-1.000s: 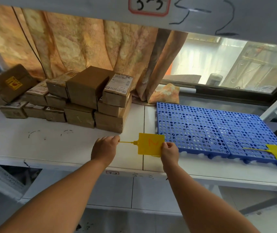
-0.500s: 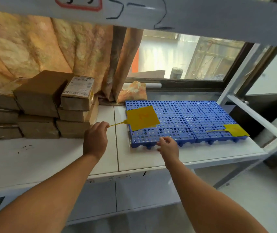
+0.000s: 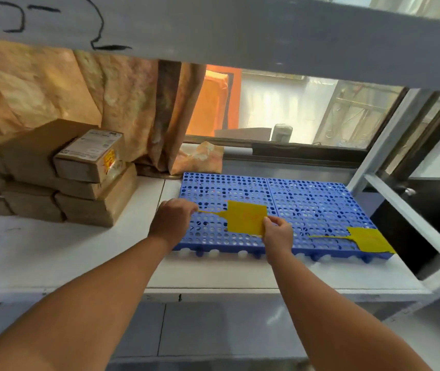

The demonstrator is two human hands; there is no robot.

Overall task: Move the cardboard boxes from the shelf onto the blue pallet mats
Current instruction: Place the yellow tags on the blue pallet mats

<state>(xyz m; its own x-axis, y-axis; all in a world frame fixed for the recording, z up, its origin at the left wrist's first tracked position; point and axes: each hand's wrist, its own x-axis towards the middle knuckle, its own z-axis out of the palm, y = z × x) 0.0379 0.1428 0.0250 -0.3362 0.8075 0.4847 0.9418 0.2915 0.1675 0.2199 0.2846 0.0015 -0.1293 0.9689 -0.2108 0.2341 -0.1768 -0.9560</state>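
Observation:
Several brown cardboard boxes (image 3: pixel 53 172) are stacked at the left of the white shelf (image 3: pixel 61 253); the top right one carries a white label. Two blue perforated pallet mats (image 3: pixel 307 202) lie side by side on the right of the shelf. A yellow tag (image 3: pixel 245 216) with a thin strap is held just over the left mat. My left hand (image 3: pixel 172 219) pinches the strap end. My right hand (image 3: pixel 277 234) grips the tag's right lower corner. No box is on the mats.
A second yellow tag (image 3: pixel 368 238) lies on the right mat's front corner. An orange patterned curtain (image 3: pixel 101 100) hangs behind the boxes, a window (image 3: pixel 307 111) behind the mats. The upper shelf beam (image 3: pixel 240 30) runs overhead, and white frame bars (image 3: pixel 411 218) stand at the right.
The yellow tag has travelled right, from the shelf's bare front onto the left blue mat. My right hand let go briefly, then took the tag again. The view swung right.

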